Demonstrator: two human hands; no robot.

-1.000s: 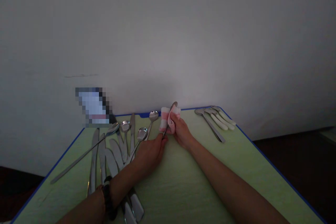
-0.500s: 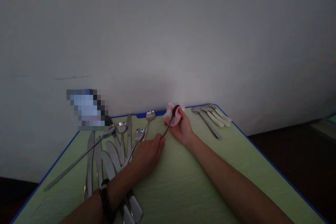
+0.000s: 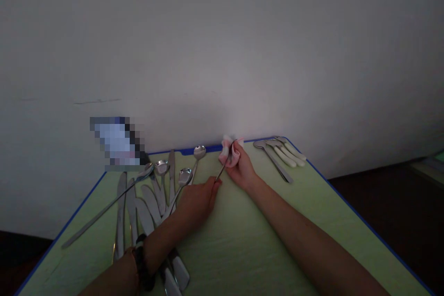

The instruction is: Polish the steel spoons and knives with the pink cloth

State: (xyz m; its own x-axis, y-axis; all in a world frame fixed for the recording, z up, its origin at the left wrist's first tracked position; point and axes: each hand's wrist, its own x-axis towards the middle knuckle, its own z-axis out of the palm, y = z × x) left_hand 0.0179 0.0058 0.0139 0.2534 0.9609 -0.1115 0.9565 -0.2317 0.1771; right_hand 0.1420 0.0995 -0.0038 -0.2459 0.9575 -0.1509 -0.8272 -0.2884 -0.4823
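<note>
My left hand (image 3: pixel 197 199) pinches the lower end of a thin metal spoon handle (image 3: pixel 221 172) above the green table (image 3: pixel 243 249). My right hand (image 3: pixel 241 169) is closed around a pink and white cloth (image 3: pixel 230 151) that wraps the spoon's upper end near the table's far edge. The spoon's bowl is hidden inside the cloth. A dark band sits on my left wrist.
Several knives (image 3: pixel 147 208) and spoons (image 3: pixel 183 176) lie spread at the left, with one long spoon (image 3: pixel 104 210) reaching toward the left edge. White-handled cutlery (image 3: pixel 287 152) lies at the far right. A blurred patch (image 3: pixel 116 143) stands at the back left against the wall.
The cloth has closed over the spoon's bowl, which showed above it a second ago. Both hands stay nearly in place.
</note>
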